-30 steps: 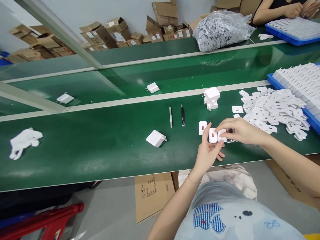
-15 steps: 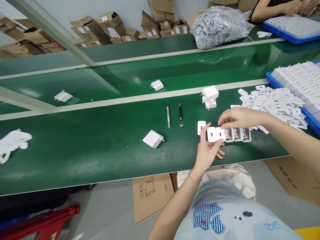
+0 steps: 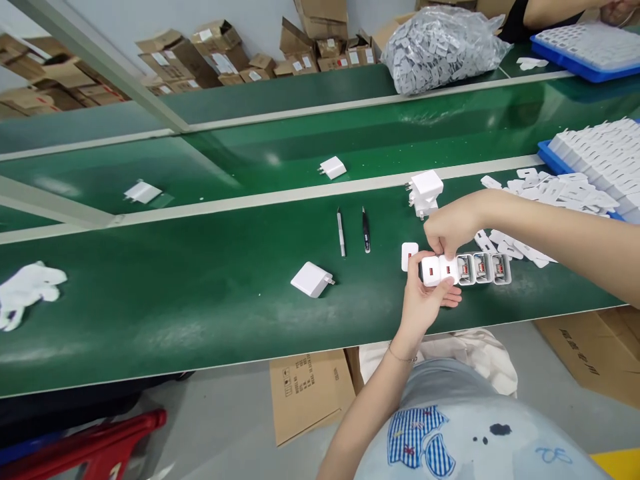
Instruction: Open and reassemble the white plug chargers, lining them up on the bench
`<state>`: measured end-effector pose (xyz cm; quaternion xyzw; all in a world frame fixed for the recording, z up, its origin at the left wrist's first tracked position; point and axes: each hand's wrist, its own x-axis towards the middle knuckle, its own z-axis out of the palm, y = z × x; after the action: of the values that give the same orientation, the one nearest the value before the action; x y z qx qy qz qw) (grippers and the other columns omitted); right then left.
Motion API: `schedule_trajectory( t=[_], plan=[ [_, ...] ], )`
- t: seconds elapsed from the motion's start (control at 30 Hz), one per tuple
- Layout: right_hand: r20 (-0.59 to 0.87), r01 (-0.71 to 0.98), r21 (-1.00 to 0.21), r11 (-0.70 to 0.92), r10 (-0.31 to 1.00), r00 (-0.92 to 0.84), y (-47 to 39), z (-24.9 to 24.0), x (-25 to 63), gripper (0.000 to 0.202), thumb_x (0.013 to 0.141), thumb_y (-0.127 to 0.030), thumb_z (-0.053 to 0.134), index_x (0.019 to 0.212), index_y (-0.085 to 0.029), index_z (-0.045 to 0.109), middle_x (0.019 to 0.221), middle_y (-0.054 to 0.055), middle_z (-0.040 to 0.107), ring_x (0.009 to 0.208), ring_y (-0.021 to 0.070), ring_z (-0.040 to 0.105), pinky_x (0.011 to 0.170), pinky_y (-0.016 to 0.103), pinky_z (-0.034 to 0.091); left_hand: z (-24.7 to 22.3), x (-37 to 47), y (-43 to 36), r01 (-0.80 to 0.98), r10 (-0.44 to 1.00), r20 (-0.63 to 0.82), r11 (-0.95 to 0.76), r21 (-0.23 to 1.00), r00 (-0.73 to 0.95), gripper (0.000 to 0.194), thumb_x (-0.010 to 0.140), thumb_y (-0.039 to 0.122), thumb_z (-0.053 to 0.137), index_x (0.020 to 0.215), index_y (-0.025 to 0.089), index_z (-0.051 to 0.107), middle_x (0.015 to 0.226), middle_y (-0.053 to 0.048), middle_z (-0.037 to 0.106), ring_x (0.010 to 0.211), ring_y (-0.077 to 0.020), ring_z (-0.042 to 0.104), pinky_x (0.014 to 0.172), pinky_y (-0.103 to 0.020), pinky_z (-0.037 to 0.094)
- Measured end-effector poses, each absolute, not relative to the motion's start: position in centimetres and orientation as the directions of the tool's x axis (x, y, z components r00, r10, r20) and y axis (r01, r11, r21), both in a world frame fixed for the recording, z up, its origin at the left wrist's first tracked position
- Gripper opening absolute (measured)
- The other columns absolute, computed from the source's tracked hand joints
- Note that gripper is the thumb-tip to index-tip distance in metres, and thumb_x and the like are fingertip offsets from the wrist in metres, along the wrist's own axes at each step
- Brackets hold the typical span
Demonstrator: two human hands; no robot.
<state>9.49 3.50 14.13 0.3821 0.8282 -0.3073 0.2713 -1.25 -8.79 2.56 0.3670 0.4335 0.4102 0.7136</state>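
A row of white USB chargers [image 3: 431,271] stands on the green bench, openings facing up. The two leftmost have white covers with a red port. The others, such as the rightmost open charger [image 3: 501,268], show metal and red parts inside. My left hand [image 3: 423,297] grips the left end of the row, thumb at the near side. My right hand [image 3: 453,223] is curled over the second charger's cover [image 3: 449,270], its fingertips pressing the cover's far edge. Another covered charger [image 3: 409,255] stands just left of the row. Loose white covers [image 3: 565,190] are heaped beyond my right forearm.
Stacked chargers [image 3: 425,190] stand behind my hands. A pen-like tool [image 3: 341,232], black tweezers [image 3: 366,230] and a lone charger [image 3: 312,279] lie to the left. White gloves [image 3: 30,290] lie far left. A blue tray [image 3: 550,159] holds white housings at right. Across the bench is a co-worker's arm [image 3: 555,12].
My right hand has curled inward and now presses down on the second charger's cover. My left hand keeps its grip on the row. The whole view has shifted slightly.
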Motion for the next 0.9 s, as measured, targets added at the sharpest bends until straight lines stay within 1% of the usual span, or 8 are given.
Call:
schedule_trajectory(
  t=[0.13, 0.27, 0.4, 0.53, 0.6, 0.7, 0.8, 0.9],
  plan=[
    [-0.743, 0.801, -0.352, 0.485, 0.376, -0.554, 4.1, 14.0, 9.6, 0.024, 0.056, -0.026, 0.083, 0.049, -0.016, 0.062, 0.046, -0.005, 0.054, 0.052, 0.0124, 0.056, 0.054, 0.027, 0.041, 2.5, -1.1, -8.7, -0.281, 0.909, -0.309, 0.385, 0.879, 0.279, 0.064, 0.069, 0.039, 0.077, 0.118, 0.025, 0.038, 0.065, 0.002, 0.067, 0.062, -0.0184, 0.070, 0.057, -0.026, 0.058],
    [-0.783, 0.819, -0.351, 0.454, 0.337, -0.522, 4.5, 14.2, 9.5, 0.024, 0.065, -0.033, 0.079, 0.056, -0.015, 0.065, 0.054, -0.002, 0.058, 0.063, 0.0151, 0.061, 0.060, 0.028, 0.046, 2.6, -1.1, -8.6, -0.300, 0.904, -0.318, 0.400, 0.866, 0.286, 0.065, 0.067, 0.036, 0.078, 0.117, 0.025, 0.038, 0.068, 0.001, 0.068, 0.062, -0.0187, 0.070, 0.056, -0.025, 0.058],
    [-0.828, 0.855, -0.247, 0.456, 0.358, -0.431, 4.2, 14.5, 8.3, 0.024, 0.068, -0.021, 0.078, 0.053, -0.013, 0.062, 0.054, -0.001, 0.058, 0.072, 0.0192, 0.064, 0.068, 0.032, 0.048, 3.1, -1.1, -8.7, -0.341, 0.900, -0.329, 0.416, 0.843, 0.284, 0.062, 0.068, 0.037, 0.077, 0.116, 0.025, 0.039, 0.069, 0.001, 0.068, 0.064, -0.0195, 0.071, 0.059, -0.027, 0.059],
    [-0.841, 0.873, -0.155, 0.463, 0.402, -0.362, 3.8, 14.8, 6.9, 0.026, 0.068, -0.013, 0.077, 0.049, -0.011, 0.059, 0.059, 0.003, 0.061, 0.082, 0.0249, 0.065, 0.073, 0.037, 0.046, 3.4, -1.2, -8.8, -0.374, 0.900, -0.333, 0.422, 0.826, 0.280, 0.058, 0.070, 0.036, 0.076, 0.115, 0.025, 0.040, 0.069, 0.000, 0.069, 0.067, -0.0207, 0.072, 0.063, -0.028, 0.059],
    [-0.841, 0.866, -0.148, 0.479, 0.400, -0.365, 3.8, 14.9, 6.8, 0.028, 0.071, -0.013, 0.075, 0.048, -0.012, 0.059, 0.059, 0.003, 0.061, 0.081, 0.0239, 0.064, 0.071, 0.037, 0.045, 3.3, -1.3, -8.9, -0.386, 0.906, -0.326, 0.413, 0.825, 0.272, 0.059, 0.070, 0.036, 0.076, 0.116, 0.025, 0.040, 0.069, 0.000, 0.069, 0.068, -0.0207, 0.072, 0.064, -0.029, 0.060],
    [-0.826, 0.825, -0.187, 0.534, 0.368, -0.426, 3.8, 14.9, 7.7, 0.029, 0.079, -0.020, 0.069, 0.052, -0.013, 0.060, 0.056, 0.000, 0.057, 0.072, 0.0182, 0.062, 0.065, 0.033, 0.043, 3.1, -1.4, -8.9, -0.376, 0.912, -0.308, 0.396, 0.838, 0.272, 0.061, 0.070, 0.036, 0.077, 0.117, 0.025, 0.040, 0.070, 0.000, 0.069, 0.068, -0.0202, 0.072, 0.065, -0.028, 0.060],
    [-0.794, 0.754, -0.236, 0.613, 0.326, -0.513, 3.6, 14.6, 9.2, 0.025, 0.076, -0.030, 0.073, 0.060, -0.013, 0.063, 0.054, -0.003, 0.052, 0.064, 0.0139, 0.056, 0.058, 0.030, 0.037, 3.0, -1.3, -8.9, -0.358, 0.915, -0.295, 0.383, 0.852, 0.276, 0.062, 0.071, 0.037, 0.077, 0.118, 0.025, 0.039, 0.072, 0.000, 0.069, 0.069, -0.0197, 0.072, 0.065, -0.028, 0.060],
    [-0.736, 0.719, -0.204, 0.665, 0.380, -0.560, 2.7, 14.5, 10.0, 0.029, 0.074, -0.032, 0.075, 0.056, -0.015, 0.059, 0.050, -0.003, 0.046, 0.061, 0.0142, 0.053, 0.057, 0.031, 0.033, 3.0, -1.1, -8.8, -0.346, 0.919, -0.283, 0.369, 0.863, 0.275, 0.063, 0.071, 0.037, 0.077, 0.119, 0.025, 0.039, 0.072, 0.000, 0.069, 0.068, -0.0198, 0.072, 0.064, -0.028, 0.060]
  ],
)
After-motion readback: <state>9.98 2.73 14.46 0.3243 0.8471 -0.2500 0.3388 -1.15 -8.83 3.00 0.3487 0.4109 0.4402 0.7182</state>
